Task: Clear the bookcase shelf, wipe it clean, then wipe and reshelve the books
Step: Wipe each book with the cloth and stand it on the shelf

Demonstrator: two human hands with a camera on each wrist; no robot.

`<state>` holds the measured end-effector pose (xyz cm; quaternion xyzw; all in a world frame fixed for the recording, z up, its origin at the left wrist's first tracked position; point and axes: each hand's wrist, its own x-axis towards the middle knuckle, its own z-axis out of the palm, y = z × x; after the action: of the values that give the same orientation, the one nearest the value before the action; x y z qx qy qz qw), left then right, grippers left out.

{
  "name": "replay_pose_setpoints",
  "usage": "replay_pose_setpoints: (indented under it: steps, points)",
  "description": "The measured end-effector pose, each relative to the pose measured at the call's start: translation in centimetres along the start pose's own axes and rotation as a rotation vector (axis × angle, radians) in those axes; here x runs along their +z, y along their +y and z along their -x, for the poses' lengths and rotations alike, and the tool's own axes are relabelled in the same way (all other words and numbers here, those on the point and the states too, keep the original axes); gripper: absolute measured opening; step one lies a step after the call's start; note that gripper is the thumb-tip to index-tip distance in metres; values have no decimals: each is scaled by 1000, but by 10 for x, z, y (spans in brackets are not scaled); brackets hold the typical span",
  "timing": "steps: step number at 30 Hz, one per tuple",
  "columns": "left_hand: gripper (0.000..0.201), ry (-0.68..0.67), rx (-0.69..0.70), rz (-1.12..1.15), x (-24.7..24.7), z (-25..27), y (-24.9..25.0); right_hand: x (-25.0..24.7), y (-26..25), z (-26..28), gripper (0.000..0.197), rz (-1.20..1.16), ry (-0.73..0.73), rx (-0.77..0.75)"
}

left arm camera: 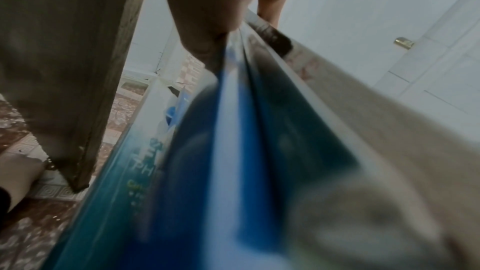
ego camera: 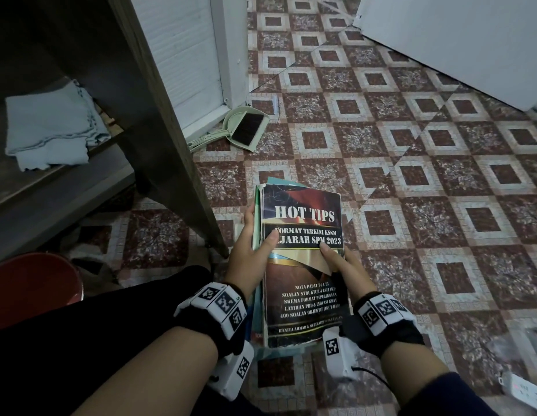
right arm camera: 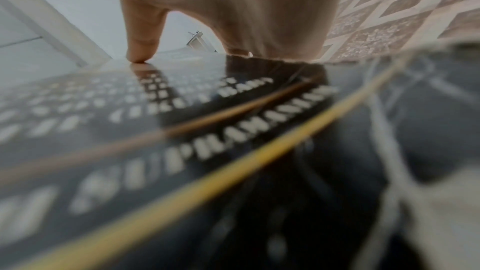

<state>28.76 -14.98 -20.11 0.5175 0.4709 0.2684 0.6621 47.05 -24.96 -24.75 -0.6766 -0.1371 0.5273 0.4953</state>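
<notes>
- A stack of books (ego camera: 303,265), topped by a black "HOT TIPS" title, is held above the patterned tile floor (ego camera: 426,181) beside the bookcase (ego camera: 159,139).
- The left hand (ego camera: 255,250) grips the stack's left edge, thumb on the cover.
- The right hand (ego camera: 342,265) clasps the right edge.
- A pale blue cloth (ego camera: 51,130) lies on the shelf.
- A green dustpan (ego camera: 243,127) sits on the floor nearby.

Lower books (ego camera: 257,211): titles hidden beneath HOT TIPS book (ego camera: 303,265). Red bucket (ego camera: 33,283): cut off at left edge. Wrist views: near covers blurred.
</notes>
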Motion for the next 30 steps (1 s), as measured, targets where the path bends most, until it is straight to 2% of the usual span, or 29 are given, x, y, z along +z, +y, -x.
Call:
replay_pose_setpoints:
  steps: [3, 7, 9, 12, 19, 21, 26, 30]
  points:
    - [66, -31, 6, 21, -1, 5, 12, -5, -5, 0, 61, -92, -34, -19]
    - [68, -85, 82, 5, 3, 9, 21, -9, -9, 2, 86, -114, -78, -49]
    - [69, -93, 95, -11, 4, 10, 21, -12, -15, 5, 81, -95, -46, -85]
    - [68, -79, 102, -10, 3, 9, 17, -20, -21, 8, 64, -47, -16, -183]
    - [67, -15, 118, -15, -3, 8, 11, -18, -22, 14, 91, 200, 134, -357]
    - [66, 12, 148, -21, -2, 9, 14, -10, -29, 18, 89, 274, 192, -449]
    - [67, 91, 333, -98, 8, 15, 43, 4, -60, 30, 60, 326, 375, -626]
    - [64, 137, 509, -144, 9, 25, 86, 14, -100, 59, 64, 313, 436, -828]
